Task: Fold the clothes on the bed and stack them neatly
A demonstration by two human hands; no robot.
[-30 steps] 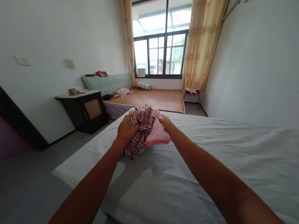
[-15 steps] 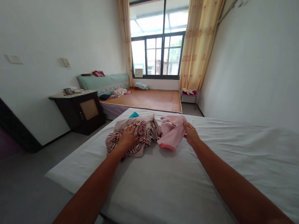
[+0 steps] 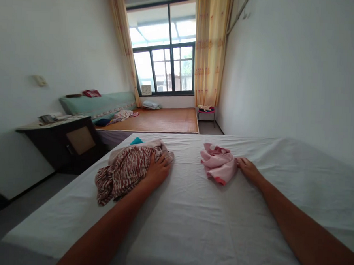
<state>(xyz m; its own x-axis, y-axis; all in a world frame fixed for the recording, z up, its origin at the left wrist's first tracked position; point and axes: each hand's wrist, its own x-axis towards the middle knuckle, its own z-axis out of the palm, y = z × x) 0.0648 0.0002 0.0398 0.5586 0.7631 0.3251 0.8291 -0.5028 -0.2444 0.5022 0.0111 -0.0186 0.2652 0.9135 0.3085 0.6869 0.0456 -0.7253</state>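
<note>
A pile of clothes lies on the white-sheeted bed (image 3: 189,228), topped by a brown-and-white patterned garment (image 3: 130,167). Under it a pale pinkish-beige garment (image 3: 166,147) shows, and a bit of teal cloth (image 3: 136,141) sticks out at the back. My left hand (image 3: 159,169) rests on the right side of this pile, fingers apart and laid over the cloth. To the right, separate from the pile, is a crumpled pink garment (image 3: 219,162) with a coral-red edge. My right hand (image 3: 248,168) pinches its right side between thumb and fingers.
Beyond the sheet stands a second bed with a brown mat (image 3: 162,120) and a green headboard (image 3: 107,103). A dark cabinet (image 3: 75,143) with small items on top is at the left. A stool (image 3: 207,110) holding cloth stands by the curtain (image 3: 211,51).
The pink garment has moved right, away from the pile, with my right hand on it. My left hand has shifted to the pile's right side. The view has turned to the right.
</note>
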